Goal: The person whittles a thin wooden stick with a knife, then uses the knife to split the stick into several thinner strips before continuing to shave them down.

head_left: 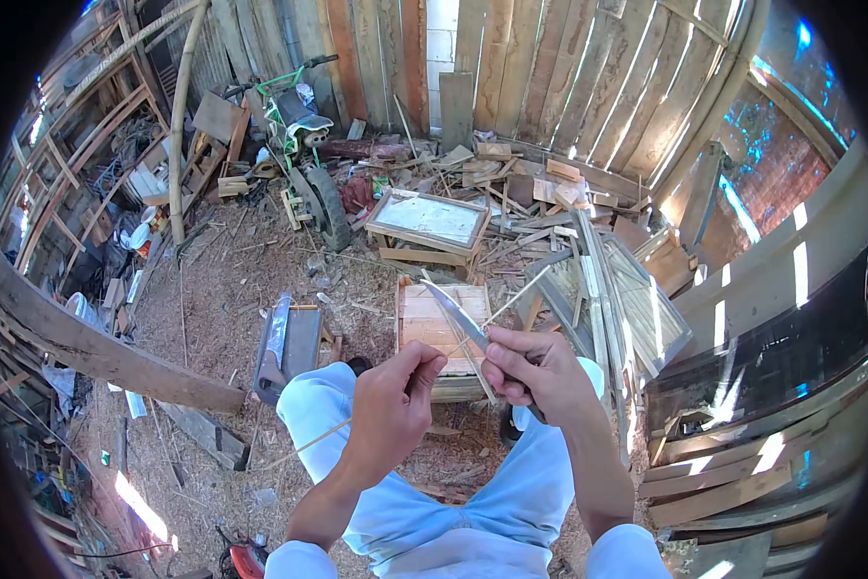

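My left hand (392,400) pinches a thin wooden strip (325,437), whose lower end sticks out to the left over my thigh. My right hand (535,372) is closed around a knife, its blade (453,309) pointing up and to the left. The strip runs across between the two hands and its far part (523,291) reaches up to the right past the blade. Below and beyond the hands stands a wooden box (442,314) with a slatted top, between my knees. The knife's handle is mostly hidden in my fingers.
Left of my knee a saw (277,338) lies on a dark board (302,333). Ahead are a framed panel (429,220), a small motorbike (304,145) and scrap wood (521,179). Slatted panels (637,299) lean at the right. A thick beam (115,352) crosses the left side.
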`<state>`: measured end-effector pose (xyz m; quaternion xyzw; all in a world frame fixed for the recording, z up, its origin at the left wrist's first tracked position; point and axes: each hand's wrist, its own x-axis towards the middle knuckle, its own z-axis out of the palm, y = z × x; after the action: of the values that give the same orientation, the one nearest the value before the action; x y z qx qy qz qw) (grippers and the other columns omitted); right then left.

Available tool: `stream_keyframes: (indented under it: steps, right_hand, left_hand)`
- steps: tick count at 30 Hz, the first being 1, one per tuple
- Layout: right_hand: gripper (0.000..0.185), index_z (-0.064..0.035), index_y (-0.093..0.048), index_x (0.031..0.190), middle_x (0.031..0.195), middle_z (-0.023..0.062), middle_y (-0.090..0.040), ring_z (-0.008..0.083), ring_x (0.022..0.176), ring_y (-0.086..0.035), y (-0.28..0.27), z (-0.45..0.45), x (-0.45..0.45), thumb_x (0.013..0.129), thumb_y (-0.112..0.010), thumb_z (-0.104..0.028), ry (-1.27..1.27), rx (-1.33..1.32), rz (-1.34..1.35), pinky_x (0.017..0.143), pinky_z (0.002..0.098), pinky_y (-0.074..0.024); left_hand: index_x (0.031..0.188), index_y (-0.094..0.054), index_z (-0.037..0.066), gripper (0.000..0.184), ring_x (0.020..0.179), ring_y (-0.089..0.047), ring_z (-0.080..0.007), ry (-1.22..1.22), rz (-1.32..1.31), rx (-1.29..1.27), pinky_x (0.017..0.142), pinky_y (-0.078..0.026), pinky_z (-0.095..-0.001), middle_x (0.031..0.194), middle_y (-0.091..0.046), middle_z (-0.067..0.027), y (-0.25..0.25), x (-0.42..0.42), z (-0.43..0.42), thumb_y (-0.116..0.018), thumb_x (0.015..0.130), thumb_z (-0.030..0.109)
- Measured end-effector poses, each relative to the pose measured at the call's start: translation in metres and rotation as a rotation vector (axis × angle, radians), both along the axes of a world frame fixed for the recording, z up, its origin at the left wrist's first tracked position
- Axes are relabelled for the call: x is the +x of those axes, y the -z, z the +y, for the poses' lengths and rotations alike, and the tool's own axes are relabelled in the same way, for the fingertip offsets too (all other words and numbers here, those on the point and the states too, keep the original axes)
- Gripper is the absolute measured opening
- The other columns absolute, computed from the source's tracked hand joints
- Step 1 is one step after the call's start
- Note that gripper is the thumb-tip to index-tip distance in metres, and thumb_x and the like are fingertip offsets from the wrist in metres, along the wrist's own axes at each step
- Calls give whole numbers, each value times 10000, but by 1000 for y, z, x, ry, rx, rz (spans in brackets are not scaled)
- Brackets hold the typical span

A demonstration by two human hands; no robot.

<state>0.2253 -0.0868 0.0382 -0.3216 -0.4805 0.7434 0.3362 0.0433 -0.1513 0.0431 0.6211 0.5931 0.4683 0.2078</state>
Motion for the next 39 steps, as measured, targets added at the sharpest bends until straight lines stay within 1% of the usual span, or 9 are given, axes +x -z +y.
stream_keyframes:
  steps: [2,4,11,14,17,19,24,38,39]
  right_hand:
    - [288,-5,-581,1206,732,13,-560,35,549,-433,-2,2,0,943,-552,-117,5,-1,-5,432,168,-326]
    - [289,3,-568,1213,732,19,-556,40,551,-426,-5,12,10,942,-542,-95,161,43,-88,422,161,-323]
    - [318,8,-532,1242,714,20,-535,43,542,-424,4,33,28,936,-539,-79,181,-59,105,403,156,-314]
    - [358,-16,-517,1273,672,-12,-507,22,483,-393,2,54,53,929,-543,-111,580,51,106,384,155,-295]
    - [353,1,-519,1266,712,32,-568,43,511,-431,-4,36,41,936,-550,-120,268,42,54,384,167,-301]
    - [365,-3,-513,1279,729,24,-579,42,514,-431,0,19,22,943,-546,-142,260,53,-30,400,170,-313]
    - [327,6,-551,1235,750,20,-580,41,524,-426,0,2,-8,953,-541,-160,-16,9,65,424,176,-327]
    - [286,36,-570,1177,701,6,-511,26,499,-395,-9,20,30,942,-537,-123,70,-53,19,401,159,-297]
    - [300,28,-556,1202,696,0,-505,24,502,-393,-7,30,43,945,-531,-123,196,-10,96,399,156,-300]
  left_hand:
    - [874,-580,-3,50,567,-595,-277,-5,28,-19,510,-423,-335,683,-593,-172,1,-1,-1,-601,870,42]
    - [862,-600,-6,77,518,-460,-124,-41,-53,27,486,-343,-278,594,-545,-87,8,-3,-3,-629,870,64]
    - [859,-601,-8,85,529,-476,-118,-17,-20,-127,497,-355,-268,588,-540,-81,10,-14,-10,-625,872,72]
    - [862,-579,1,67,477,-458,-206,-44,-13,37,473,-364,-320,612,-547,-142,18,-25,-12,-600,884,61]
    - [862,-581,2,67,490,-498,-209,-135,13,-69,479,-378,-319,619,-557,-140,14,-28,-11,-604,882,62]
    - [867,-597,-10,79,535,-460,-101,-129,-16,-27,505,-363,-262,595,-528,-62,13,-17,-1,-606,888,65]
    - [862,-593,-10,87,534,-458,-103,-59,-21,8,506,-362,-264,597,-530,-60,4,-1,3,-612,886,72]
    - [870,-612,-7,71,547,-481,-103,13,3,-23,514,-367,-257,639,-581,-62,9,-8,-13,-618,877,63]
    - [874,-599,-5,52,539,-520,-161,-8,16,-31,505,-384,-280,650,-585,-103,11,-15,-17,-610,873,46]
